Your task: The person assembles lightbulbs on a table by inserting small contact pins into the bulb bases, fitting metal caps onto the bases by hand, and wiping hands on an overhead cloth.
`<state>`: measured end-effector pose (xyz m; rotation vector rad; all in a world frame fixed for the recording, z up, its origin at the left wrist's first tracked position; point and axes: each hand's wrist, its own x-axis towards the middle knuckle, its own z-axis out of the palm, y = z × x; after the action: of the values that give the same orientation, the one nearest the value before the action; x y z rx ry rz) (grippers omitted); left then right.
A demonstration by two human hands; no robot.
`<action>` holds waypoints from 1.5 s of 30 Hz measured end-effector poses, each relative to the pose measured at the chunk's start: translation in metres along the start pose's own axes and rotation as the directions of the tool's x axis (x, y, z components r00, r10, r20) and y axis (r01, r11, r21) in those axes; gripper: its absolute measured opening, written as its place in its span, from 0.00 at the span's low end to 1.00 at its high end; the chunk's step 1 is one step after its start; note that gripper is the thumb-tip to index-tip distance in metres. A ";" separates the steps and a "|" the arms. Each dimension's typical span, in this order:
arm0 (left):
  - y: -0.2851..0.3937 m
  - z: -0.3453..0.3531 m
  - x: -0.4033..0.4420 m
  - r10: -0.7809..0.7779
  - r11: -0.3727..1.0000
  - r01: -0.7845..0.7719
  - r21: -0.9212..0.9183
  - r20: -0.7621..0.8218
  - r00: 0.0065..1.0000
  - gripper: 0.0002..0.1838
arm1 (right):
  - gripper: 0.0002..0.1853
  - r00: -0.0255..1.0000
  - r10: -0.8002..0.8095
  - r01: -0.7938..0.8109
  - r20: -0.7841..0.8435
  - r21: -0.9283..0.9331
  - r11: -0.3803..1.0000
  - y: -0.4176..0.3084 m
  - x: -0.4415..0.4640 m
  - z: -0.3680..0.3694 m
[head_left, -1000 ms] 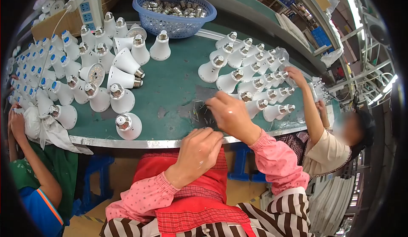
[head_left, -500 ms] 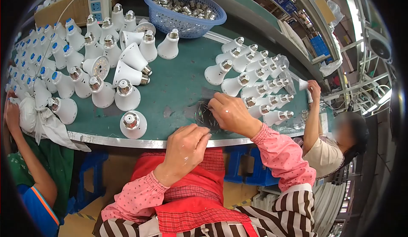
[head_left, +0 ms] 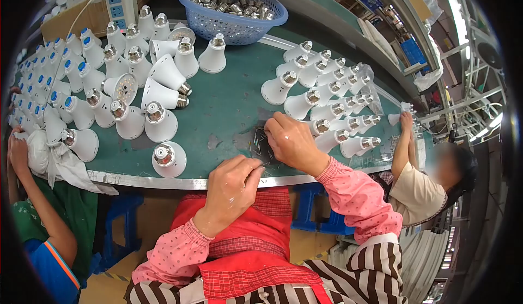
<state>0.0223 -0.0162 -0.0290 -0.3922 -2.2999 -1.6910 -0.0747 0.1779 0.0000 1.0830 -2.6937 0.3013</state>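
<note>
My left hand (head_left: 229, 190) is closed just over the table's front edge, thumb against curled fingers; whatever it pinches is too small to name. My right hand (head_left: 291, 143) is closed too, its fingertips bent down beside a dark patch with small thin pins (head_left: 260, 143) on the green table (head_left: 218, 108). What those fingertips hold is hidden. One white bulb (head_left: 169, 159) with a silver screw cap stands upright left of my hands. Right of my right hand, rows of white bulbs (head_left: 298, 104) stand with caps up.
A blue basket (head_left: 234, 23) of metal caps stands at the back. Several bulbs, some lying, fill the left, with blue-topped bulbs (head_left: 80, 112) beyond. A white cloth (head_left: 52, 159) hangs over the left edge. A co-worker's hand (head_left: 406, 121) is far right; another person's arm (head_left: 41, 200) is left.
My left hand has moved left and slightly down, away from my right hand, which stays near the pins. The right co-worker's hand has moved from the bulb rows to the far right.
</note>
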 end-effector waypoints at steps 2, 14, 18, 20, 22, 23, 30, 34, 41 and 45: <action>-0.002 -0.001 0.002 0.018 1.000 -0.018 0.021 0.010 1.000 0.06 | 0.09 0.999 -0.025 0.026 0.039 -0.031 0.999 -0.001 0.002 -0.002; 0.005 0.015 0.038 0.211 0.953 -0.213 0.214 0.035 0.977 0.08 | 0.11 0.991 -0.132 0.132 0.003 -0.003 0.991 -0.024 -0.017 -0.053; 0.014 0.014 0.035 0.052 0.998 -0.053 -0.028 -0.005 0.999 0.02 | 0.11 0.996 -0.022 0.038 -0.085 0.189 0.981 -0.027 -0.027 -0.055; 0.018 0.013 0.035 -0.020 0.993 0.020 -0.120 0.002 1.000 0.02 | 0.10 0.994 0.029 0.001 -0.101 0.281 0.960 -0.029 -0.029 -0.054; 0.022 0.011 0.036 -0.074 0.981 0.078 -0.177 0.027 0.997 0.02 | 0.09 0.991 0.083 -0.042 -0.103 0.355 0.934 -0.033 -0.030 -0.054; 0.024 0.010 0.036 -0.093 0.977 0.100 -0.187 0.044 0.995 0.02 | 0.09 0.989 0.109 -0.064 -0.096 0.385 0.921 -0.035 -0.029 -0.054; 0.026 0.004 0.032 -0.197 0.930 0.227 -0.289 0.130 0.972 0.04 | 0.04 0.913 0.349 -0.391 0.211 0.695 0.603 -0.039 -0.031 -0.059; 0.025 0.007 0.029 -0.098 0.981 0.105 -0.165 0.051 0.994 0.05 | 0.03 0.907 0.376 -0.391 0.191 0.712 0.583 -0.041 -0.036 -0.054; 0.016 0.005 0.027 -0.038 0.995 0.036 -0.097 -0.019 0.999 0.06 | 0.03 0.944 0.310 -0.316 0.115 0.594 0.740 -0.042 -0.050 -0.062; 0.018 0.001 0.024 -0.119 0.980 0.122 -0.156 0.033 0.992 0.05 | 0.05 0.923 0.247 -0.380 0.293 0.604 0.701 -0.057 -0.060 -0.068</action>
<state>0.0068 -0.0083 -0.0044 -0.3109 -2.2545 -1.9453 0.0162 0.1957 0.0543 0.7892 -3.0193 1.3595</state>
